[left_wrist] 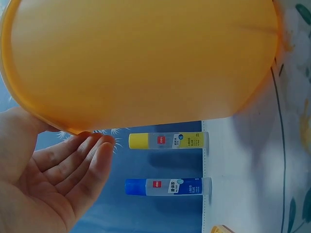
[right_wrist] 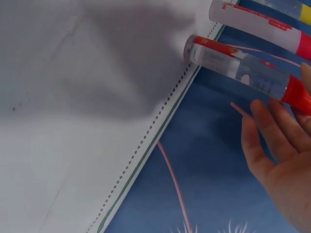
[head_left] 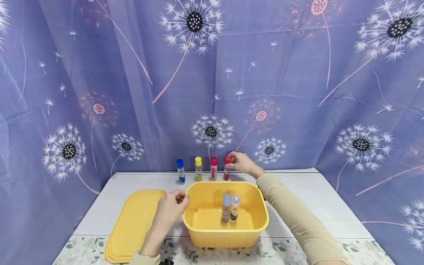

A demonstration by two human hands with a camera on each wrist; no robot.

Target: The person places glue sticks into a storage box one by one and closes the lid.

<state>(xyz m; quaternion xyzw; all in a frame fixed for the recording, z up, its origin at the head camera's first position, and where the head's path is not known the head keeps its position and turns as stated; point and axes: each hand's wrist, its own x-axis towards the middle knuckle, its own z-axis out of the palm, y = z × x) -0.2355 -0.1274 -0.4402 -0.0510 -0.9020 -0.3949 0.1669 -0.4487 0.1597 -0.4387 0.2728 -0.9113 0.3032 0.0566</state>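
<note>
Gripping the rim of the orange-yellow tub (left_wrist: 146, 58) with the left hand (left_wrist: 58, 170), curling fingertips (left_wrist: 105, 143) right up to the edge! Filling the top of the view with that big smooth wall. Dropping just below, spotting the yellow-capped glue bottle (left_wrist: 170, 141), then the blue-capped glue bottle (left_wrist: 170, 187), sitting near but apart, with caps aimed left across the frame. Showing "LIQUID GLUE" labels against blue cloth (left_wrist: 160, 165), meeting the white tabletop (left_wrist: 243, 179) at the bases. Running on to a leaf-printed strip (left_wrist: 296, 170) at far right.
</note>
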